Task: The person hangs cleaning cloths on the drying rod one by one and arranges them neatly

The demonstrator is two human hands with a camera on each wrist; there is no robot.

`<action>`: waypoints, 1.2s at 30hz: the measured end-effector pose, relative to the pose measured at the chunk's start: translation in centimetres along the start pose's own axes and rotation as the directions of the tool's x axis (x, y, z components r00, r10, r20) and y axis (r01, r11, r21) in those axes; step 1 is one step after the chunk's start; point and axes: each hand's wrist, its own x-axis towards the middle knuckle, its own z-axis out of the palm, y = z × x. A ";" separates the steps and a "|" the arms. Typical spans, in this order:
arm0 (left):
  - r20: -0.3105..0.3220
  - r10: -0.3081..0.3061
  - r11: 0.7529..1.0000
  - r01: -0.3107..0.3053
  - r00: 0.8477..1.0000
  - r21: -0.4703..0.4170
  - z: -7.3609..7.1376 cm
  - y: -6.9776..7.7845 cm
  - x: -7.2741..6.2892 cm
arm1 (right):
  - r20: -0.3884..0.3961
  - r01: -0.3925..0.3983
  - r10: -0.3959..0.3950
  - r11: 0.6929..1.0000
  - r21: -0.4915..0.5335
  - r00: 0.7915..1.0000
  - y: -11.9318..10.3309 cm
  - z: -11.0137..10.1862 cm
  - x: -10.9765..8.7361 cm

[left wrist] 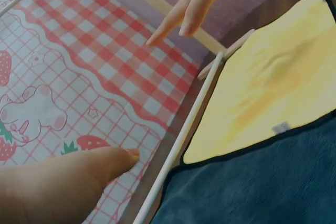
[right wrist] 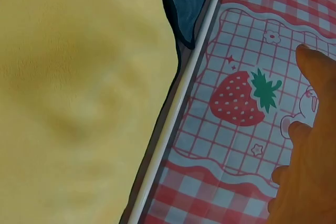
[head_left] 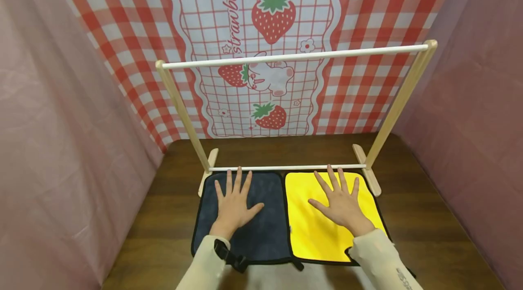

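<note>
Two towels with black edging lie flat side by side: a dark navy towel (head_left: 269,235) on the left and a yellow towel (head_left: 308,240) on the right. My left hand (head_left: 233,206) is spread over the navy one, fingers straight and thumb out. Over the yellow one my right hand (head_left: 343,203) is spread likewise. Both hands hold nothing. In the wrist views the hands appear raised apart from the cloth. A small white tag (left wrist: 281,128) shows on the yellow towel near the seam in the left wrist view.
Right behind the towels stands a wooden rack with a white top rod (head_left: 294,56) and a white lower rod (head_left: 286,168). Its feet (head_left: 367,172) rest on the brown table (head_left: 421,235). A strawberry-print checked cloth (head_left: 261,17) hangs behind; pink curtains (head_left: 482,76) flank the sides.
</note>
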 end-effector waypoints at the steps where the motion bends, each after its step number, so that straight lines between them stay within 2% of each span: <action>1: -0.016 0.003 1.000 -0.003 1.000 -0.005 -0.2 -0.3 0.1 | -0.004 0.002 -0.002 1.000 -0.001 1.000 0.1 0.0 0.0; 12: -0.136 -0.023 1.000 0.021 0.990 -0.010 -3.7 -5.0 2.6 | -0.038 0.067 -0.066 0.998 0.011 0.997 1.2 -0.7 0.2; 20: -0.222 -0.080 0.997 0.078 0.972 -0.018 -6.3 -8.4 4.6 | -0.029 0.061 -0.060 0.998 0.023 0.998 2.5 0.0 0.0; 23: -0.266 -0.100 0.995 0.095 0.959 -0.031 -7.2 -9.4 5.3 | -0.025 0.050 -0.050 0.998 0.027 0.998 3.1 0.6 -0.2; 25: -0.315 -0.103 0.995 0.096 0.943 -0.039 -7.6 -10.0 5.8 | -0.023 0.046 -0.045 0.998 0.037 0.999 3.4 1.0 -0.4; 28: -0.396 -0.103 0.995 0.089 0.912 -0.055 -8.1 -10.7 6.4 | -0.025 0.045 -0.043 0.997 0.059 0.999 3.9 1.6 -0.6; 33: -0.532 -0.118 0.991 0.063 0.839 -0.120 -9.0 -11.7 7.4 | -0.021 0.044 -0.043 0.996 0.081 0.999 4.6 2.8 -0.9; 36: -0.580 -0.167 0.972 0.035 0.798 -0.231 -9.7 -12.3 8.0 | -0.014 0.044 -0.043 0.995 0.090 0.999 4.8 3.4 -1.1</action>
